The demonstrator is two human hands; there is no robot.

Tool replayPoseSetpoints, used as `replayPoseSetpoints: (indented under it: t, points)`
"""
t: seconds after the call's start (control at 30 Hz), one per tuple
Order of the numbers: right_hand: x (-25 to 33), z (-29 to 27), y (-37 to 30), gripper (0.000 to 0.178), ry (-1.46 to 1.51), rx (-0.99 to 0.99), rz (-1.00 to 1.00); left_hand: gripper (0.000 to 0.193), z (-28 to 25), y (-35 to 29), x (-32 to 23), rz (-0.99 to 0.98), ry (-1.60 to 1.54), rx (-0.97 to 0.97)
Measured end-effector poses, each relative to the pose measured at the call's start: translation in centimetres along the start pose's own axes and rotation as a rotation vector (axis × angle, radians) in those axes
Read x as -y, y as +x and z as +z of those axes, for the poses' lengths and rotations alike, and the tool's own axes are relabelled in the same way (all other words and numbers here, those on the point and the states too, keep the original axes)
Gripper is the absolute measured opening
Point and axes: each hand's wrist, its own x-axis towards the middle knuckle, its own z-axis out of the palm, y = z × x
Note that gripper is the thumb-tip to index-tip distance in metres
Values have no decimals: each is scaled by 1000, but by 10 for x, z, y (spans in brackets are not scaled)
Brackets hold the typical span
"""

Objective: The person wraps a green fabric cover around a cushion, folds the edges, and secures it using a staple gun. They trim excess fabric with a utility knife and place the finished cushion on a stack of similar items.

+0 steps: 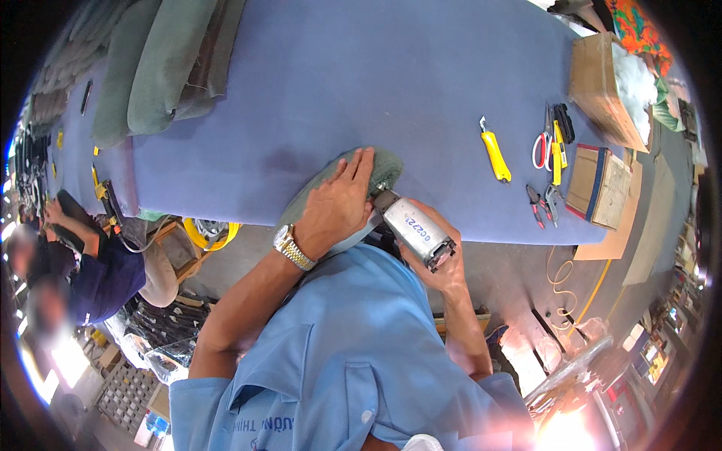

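My left hand (338, 199) lies with its fingers stretched out on a grey-green fabric-covered pad (387, 161), pressing it at the table's near edge. Wrapped round a silver hand-held power tool (417, 229) with a dark nose, my right hand (440, 252) is closed. The tool's nose points at the right end of the pad, close to my left fingertips. Whether it touches the fabric I cannot tell. My left palm hides part of the pad.
The blue table (338, 90) bears rolled grey-green pads (169, 68) at the far left. On the right lie a yellow utility knife (495, 156), scissors (541, 150), pliers (535, 204) and a cardboard box (594, 90). A co-worker (113, 259) is at the left.
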Motion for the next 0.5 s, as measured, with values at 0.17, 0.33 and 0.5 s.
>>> replayPoseSetpoints:
  t: [0.17, 0.33, 0.5]
  points:
    - [10, 4, 4, 58, -26, 13, 43, 89, -4, 2, -1, -21, 0, 30]
    - [26, 4, 16, 61, -4, 45, 153, 84, -4, 3, 1, -35, -36, 28]
    - [23, 11, 18, 61, 15, 32, 114, 87, -4, 4, -3, -55, -52, 10]
